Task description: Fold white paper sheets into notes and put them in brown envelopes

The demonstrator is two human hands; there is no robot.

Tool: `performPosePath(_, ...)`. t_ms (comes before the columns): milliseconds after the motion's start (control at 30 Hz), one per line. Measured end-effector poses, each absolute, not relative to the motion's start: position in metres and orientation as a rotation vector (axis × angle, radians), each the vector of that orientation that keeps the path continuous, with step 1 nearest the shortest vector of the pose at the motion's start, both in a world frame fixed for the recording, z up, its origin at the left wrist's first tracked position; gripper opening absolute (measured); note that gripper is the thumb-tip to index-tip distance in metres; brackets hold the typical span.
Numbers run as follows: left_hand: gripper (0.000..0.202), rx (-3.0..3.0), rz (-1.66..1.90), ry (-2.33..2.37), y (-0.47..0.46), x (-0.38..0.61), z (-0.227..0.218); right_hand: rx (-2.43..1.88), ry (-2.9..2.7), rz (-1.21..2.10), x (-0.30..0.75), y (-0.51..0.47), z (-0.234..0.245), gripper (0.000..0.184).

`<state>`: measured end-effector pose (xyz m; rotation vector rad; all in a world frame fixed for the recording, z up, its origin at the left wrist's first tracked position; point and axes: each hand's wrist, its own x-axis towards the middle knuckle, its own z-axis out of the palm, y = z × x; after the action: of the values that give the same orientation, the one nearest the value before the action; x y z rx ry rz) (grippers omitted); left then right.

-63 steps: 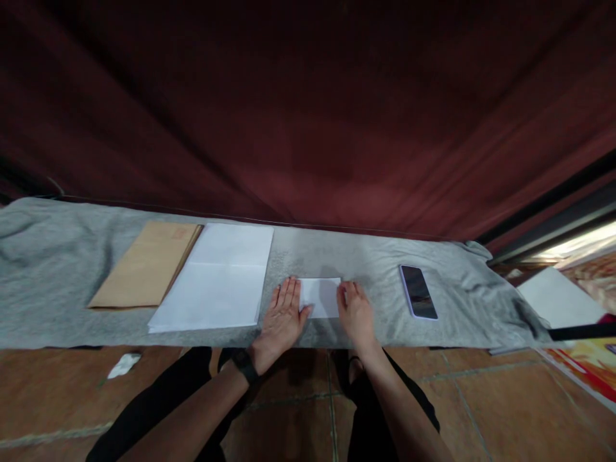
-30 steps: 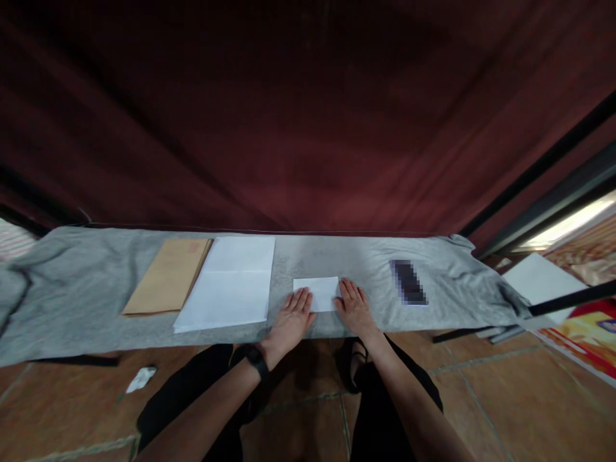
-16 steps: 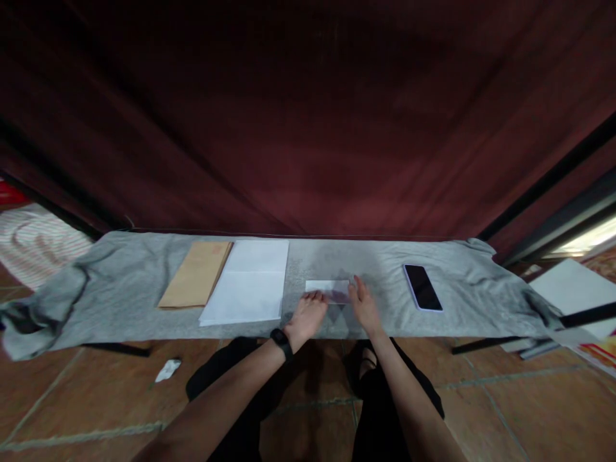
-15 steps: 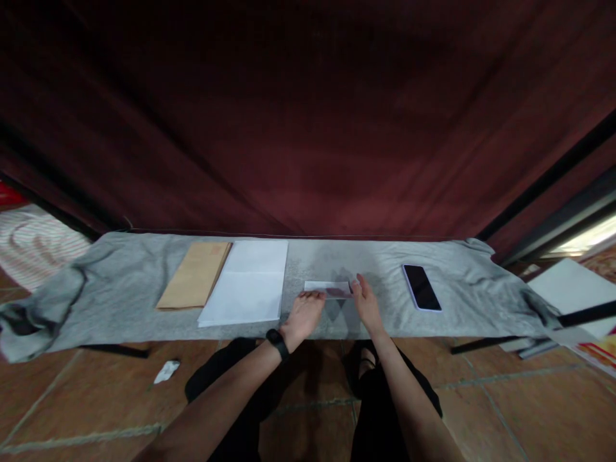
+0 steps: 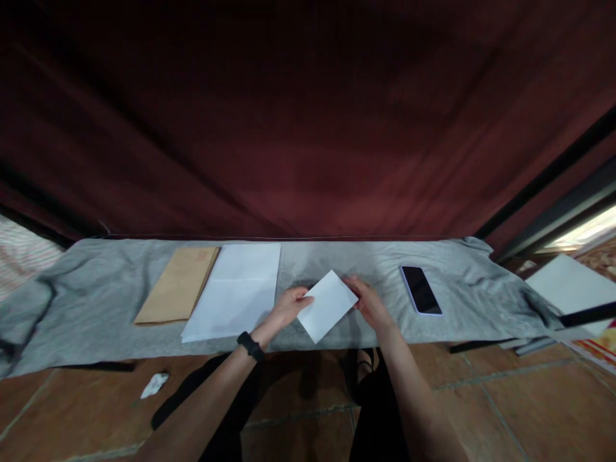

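A small folded white paper point(image 5: 327, 305) is lifted off the grey cloth point(image 5: 96, 301) and turned at an angle, held between both hands. My left hand point(image 5: 287, 307), with a black band on the wrist, grips its left edge. My right hand point(image 5: 369, 301) grips its right corner. To the left lie a stack of white sheets point(image 5: 235, 290) and a brown envelope point(image 5: 177, 285), partly under the sheets. A dark phone point(image 5: 421, 290) lies flat on the cloth to the right of my right hand.
A dark red curtain point(image 5: 308, 128) hangs behind the cloth-covered surface. The floor is brown tile with a crumpled scrap of paper point(image 5: 154, 385) at the lower left. A white board point(image 5: 568, 289) and a dark bar point(image 5: 584, 314) sit at the right edge.
The folded paper lay flat under my palms, was then tipped up at its near edge, and is now lifted and rotated in both hands. The view shifted a little.
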<state>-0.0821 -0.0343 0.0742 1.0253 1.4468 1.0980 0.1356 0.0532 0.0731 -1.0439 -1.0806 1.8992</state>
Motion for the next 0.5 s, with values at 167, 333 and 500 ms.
performPosePath(167, 0.033, 0.980, 1.155, 1.464, -0.023, -0.088, 0.068, -1.215, -1.295, 1.706, 0.133, 0.063, 0.055, 0.035)
performPosePath(333, 0.036, 0.633, 1.310, 1.488, -0.023, -0.092, 0.063, -1.326, -1.258, 1.513, 0.130, 0.068, 0.040, 0.033)
performPosePath(500, 0.037, 0.545, 1.272, 1.343, -0.027, -0.084, 0.064, -1.351, -1.235, 1.424, 0.127, 0.068, 0.037, 0.039)
